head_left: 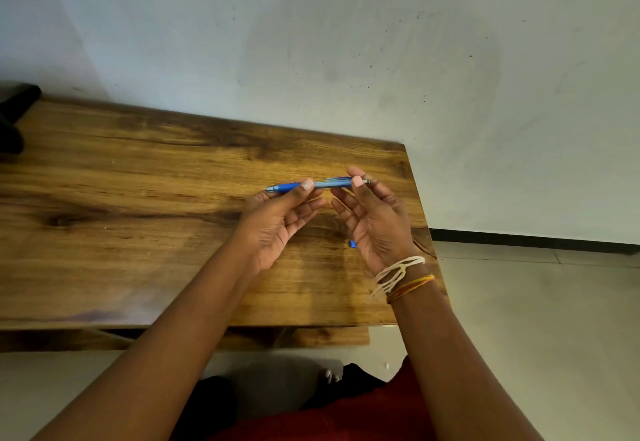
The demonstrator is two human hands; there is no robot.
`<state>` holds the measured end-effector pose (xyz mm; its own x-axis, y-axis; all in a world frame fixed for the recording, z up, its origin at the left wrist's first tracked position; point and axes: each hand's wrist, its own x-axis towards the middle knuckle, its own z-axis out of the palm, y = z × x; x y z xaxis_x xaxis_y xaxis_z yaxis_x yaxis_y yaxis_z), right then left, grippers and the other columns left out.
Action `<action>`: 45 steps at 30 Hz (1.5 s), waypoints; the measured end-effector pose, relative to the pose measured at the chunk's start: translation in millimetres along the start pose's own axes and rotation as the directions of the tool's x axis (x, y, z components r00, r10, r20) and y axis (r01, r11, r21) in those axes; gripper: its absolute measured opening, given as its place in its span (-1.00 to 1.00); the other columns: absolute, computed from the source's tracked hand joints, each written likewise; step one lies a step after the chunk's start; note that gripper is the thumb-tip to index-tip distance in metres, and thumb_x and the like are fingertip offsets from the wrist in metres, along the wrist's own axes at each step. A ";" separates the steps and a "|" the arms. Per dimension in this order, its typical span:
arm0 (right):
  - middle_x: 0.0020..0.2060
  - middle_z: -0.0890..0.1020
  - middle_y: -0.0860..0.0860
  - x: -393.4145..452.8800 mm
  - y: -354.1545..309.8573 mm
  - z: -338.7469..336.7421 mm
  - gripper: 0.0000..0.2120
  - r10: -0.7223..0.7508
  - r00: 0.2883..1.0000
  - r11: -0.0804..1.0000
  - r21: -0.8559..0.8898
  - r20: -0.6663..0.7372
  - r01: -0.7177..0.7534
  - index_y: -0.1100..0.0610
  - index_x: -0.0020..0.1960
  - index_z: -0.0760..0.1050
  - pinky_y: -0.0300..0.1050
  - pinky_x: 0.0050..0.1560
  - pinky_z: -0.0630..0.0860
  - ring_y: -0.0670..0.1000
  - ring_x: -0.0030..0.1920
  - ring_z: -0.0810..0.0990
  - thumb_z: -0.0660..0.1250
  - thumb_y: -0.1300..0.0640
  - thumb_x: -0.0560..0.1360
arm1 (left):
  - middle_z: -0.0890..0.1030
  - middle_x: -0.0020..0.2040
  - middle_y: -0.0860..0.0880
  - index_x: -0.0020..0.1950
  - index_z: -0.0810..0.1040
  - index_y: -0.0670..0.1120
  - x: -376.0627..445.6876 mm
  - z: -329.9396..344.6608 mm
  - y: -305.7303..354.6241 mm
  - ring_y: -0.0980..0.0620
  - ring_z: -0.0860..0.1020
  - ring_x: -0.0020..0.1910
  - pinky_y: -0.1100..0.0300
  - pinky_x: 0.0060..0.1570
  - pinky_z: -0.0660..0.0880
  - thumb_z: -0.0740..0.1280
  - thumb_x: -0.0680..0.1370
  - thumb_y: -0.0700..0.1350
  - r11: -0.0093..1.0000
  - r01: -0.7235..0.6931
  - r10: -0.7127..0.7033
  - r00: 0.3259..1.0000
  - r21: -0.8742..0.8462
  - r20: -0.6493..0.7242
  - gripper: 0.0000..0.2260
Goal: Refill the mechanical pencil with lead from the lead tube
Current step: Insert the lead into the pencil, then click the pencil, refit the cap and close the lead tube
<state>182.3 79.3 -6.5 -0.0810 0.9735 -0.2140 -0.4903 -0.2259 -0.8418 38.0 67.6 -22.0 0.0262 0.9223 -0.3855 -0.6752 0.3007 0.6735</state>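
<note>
A blue mechanical pencil (329,183) is held level above the wooden table (138,232), its tip pointing left. My left hand (277,219) pinches it near the darker blue grip between thumb and fingers. My right hand (374,219) pinches the other end, thumb on top, where a metal end shows. A small blue piece (352,244), perhaps the pencil's cap, lies on the table just below my right palm. No lead tube shows in this view.
The table's right edge (420,232) runs close beside my right hand, with tiled floor beyond it. A white wall stands behind the table. A black object (15,115) sits at the table's far left corner.
</note>
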 end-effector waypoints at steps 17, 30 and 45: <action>-0.13 0.61 0.10 7.3 -9.0 -20.1 -0.81 0.036 0.999 0.934 0.355 -0.013 -0.029 0.12 -0.08 0.46 0.06 0.27 0.47 0.12 0.01 0.65 0.14 0.09 0.63 | 0.73 -0.20 -0.10 -0.08 0.64 -0.16 -0.7 -4.9 -4.0 -0.02 0.71 -0.19 0.18 -0.06 0.62 0.41 0.45 -0.24 0.977 -0.047 0.051 0.999 0.209 -0.015 -0.93; -0.49 0.36 0.01 13.4 -13.1 -29.2 -0.60 0.079 0.989 0.835 0.550 -0.128 0.004 0.09 -0.24 0.38 -0.14 -0.25 0.36 -0.03 -0.43 0.35 0.08 -0.18 0.59 | 0.73 -0.14 -0.16 -0.04 0.64 -0.20 -3.7 -3.7 -7.1 -0.07 0.71 -0.13 0.14 -0.03 0.61 0.39 0.50 -0.19 0.941 -0.003 0.002 1.000 0.340 0.003 -0.89; -0.58 0.22 0.01 3.7 -28.2 -36.1 -0.52 0.044 0.999 0.788 0.616 -0.017 -0.024 0.12 -0.47 0.24 -0.15 -0.37 0.17 -0.01 -0.51 0.20 0.03 -0.15 0.52 | 0.70 -0.03 -0.22 0.05 0.62 -0.24 -16.3 1.2 -10.9 -0.14 0.69 -0.03 0.08 0.07 0.55 0.05 0.63 0.13 0.878 0.154 -0.198 0.979 0.453 0.051 -0.48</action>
<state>227.1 88.0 -1.5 -0.0880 0.9619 -0.2588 -0.9184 -0.1789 -0.3528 45.9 49.6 -22.4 0.1968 0.8559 -0.4783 -0.2545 0.5157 0.8181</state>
